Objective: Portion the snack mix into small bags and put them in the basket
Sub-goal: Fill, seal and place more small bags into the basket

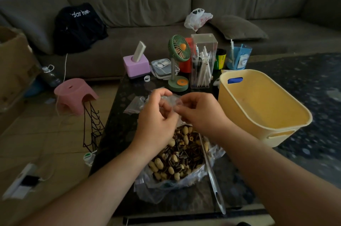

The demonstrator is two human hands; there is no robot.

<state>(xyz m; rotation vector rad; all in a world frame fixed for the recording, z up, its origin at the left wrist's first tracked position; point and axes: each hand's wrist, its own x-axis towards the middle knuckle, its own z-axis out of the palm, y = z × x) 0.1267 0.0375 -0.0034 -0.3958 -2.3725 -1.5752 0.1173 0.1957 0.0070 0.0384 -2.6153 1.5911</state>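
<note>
A large clear bag of snack mix, peanuts and striped sunflower seeds, lies open on the dark table near me. A metal spoon rests in it, handle toward me. Just above the mix, my left hand and my right hand both pinch a small clear bag between them. The yellow basket stands to the right, with no bags seen inside. More small clear bags lie on the table left of my hands.
Behind my hands stand a green desk fan, a clear pen holder, a purple box and a blue cup. A pink stool and a black wire rack stand left of the table. A grey sofa runs behind.
</note>
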